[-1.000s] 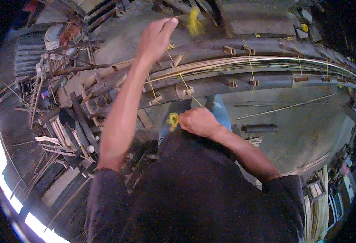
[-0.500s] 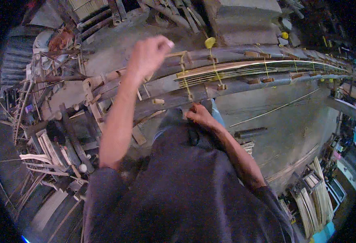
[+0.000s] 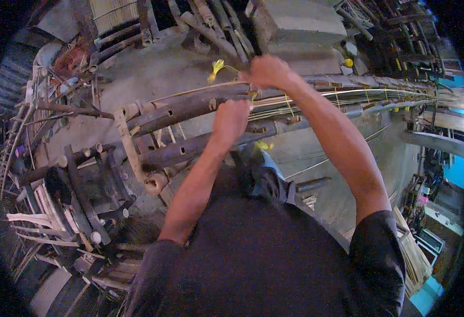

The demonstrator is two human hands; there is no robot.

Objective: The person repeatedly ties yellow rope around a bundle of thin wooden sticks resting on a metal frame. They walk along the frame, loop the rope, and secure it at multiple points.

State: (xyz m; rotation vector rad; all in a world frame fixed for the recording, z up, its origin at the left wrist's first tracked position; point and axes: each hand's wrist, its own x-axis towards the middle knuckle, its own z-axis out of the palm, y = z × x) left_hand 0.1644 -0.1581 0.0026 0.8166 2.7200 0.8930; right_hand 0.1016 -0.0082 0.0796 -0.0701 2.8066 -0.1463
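Two long dark bamboo poles (image 3: pixel 200 142) run side by side from the left to the far right, with a bundle of thin bamboo strips (image 3: pixel 316 100) between them. My right hand (image 3: pixel 268 73) is closed over the far pole, and a yellow cord (image 3: pixel 231 67) from a small yellow hank (image 3: pixel 216 70) leads to its fingers. A thin pale rod (image 3: pixel 195 92) along the far pole ends beside them. Between the poles, at the bundle's left end, my left hand (image 3: pixel 231 124) is closed; what its fingertips hold is hidden. Another yellow hank (image 3: pixel 263 145) hangs by the near pole.
A light bamboo crosspiece (image 3: pixel 129 142) joins the poles at their left end. Wooden pegs line both poles. At lower left stands a rack (image 3: pixel 79 185) with stacked slats. A concrete block (image 3: pixel 298 26) and loose bamboo poles (image 3: pixel 213 31) lie beyond the frame.
My right hand has moved from the near pole up and across to the far pole. The left hand has come down and right to the bundle's end. The view has shifted.
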